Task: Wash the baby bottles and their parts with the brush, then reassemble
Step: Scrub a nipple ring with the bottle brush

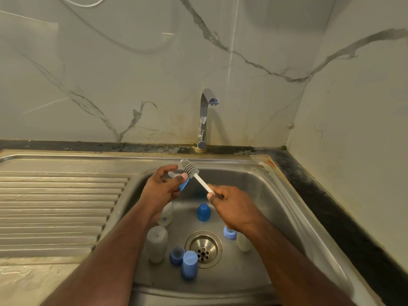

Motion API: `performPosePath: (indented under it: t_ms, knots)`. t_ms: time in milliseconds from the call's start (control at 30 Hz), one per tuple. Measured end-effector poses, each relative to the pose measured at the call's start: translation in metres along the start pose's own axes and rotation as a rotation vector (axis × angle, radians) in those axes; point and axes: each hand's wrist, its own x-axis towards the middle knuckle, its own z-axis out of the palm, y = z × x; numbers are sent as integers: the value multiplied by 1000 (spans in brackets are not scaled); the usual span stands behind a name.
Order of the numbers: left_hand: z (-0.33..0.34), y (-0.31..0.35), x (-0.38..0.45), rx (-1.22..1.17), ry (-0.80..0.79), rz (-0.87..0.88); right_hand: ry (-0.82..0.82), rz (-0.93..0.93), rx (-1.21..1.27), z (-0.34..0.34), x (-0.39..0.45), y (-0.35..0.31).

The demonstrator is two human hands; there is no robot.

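Observation:
My left hand holds a clear teat set in a blue screw ring over the sink basin. My right hand grips the white handle of a bottle brush, whose grey bristle head rests against the ring. On the basin floor a clear bottle stands at the left. Another bottle shows behind my left wrist, and a third lies partly hidden under my right forearm. Blue caps and a blue ring lie around the drain.
The tap stands at the back of the sink with no water running. A ribbed steel draining board lies to the left. Marble-patterned walls close in behind and on the right, with a dark counter strip along the right side.

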Motion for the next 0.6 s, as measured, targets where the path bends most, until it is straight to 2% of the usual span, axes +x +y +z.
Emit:
performPosePath:
  t_ms: [100, 233, 467, 600]
  knots:
    - [-1, 0, -3, -90, -66, -110, 26, -7, -36, 0, 1, -1]
    - [-1, 3, 0, -239, -47, -208, 66, -29, -26, 0, 0, -3]
    - [-3, 7, 4, -589, -9, -349, 6, -48, -32, 9, -1, -4]
    - [-3, 9, -2, -528, -67, -405, 34, -33, -32, 8, 1, -3]
